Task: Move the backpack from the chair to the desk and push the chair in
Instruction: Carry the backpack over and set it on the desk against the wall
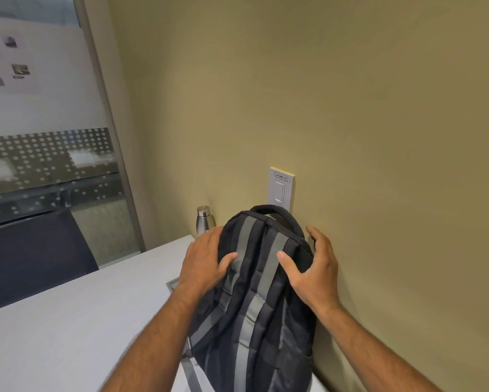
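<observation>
Backpack [254, 292] on desk [68, 335] against wall [379, 137]; bottle [203, 220] just behind.

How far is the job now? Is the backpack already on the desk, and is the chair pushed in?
Done: the backpack stands on the desk, against the wall. In hand: the left hand and right hand rest on its upper sides, fingers spread. Left: the chair; a dark chair shows beyond the desk, but whether it is the task's one I cannot tell.
</observation>
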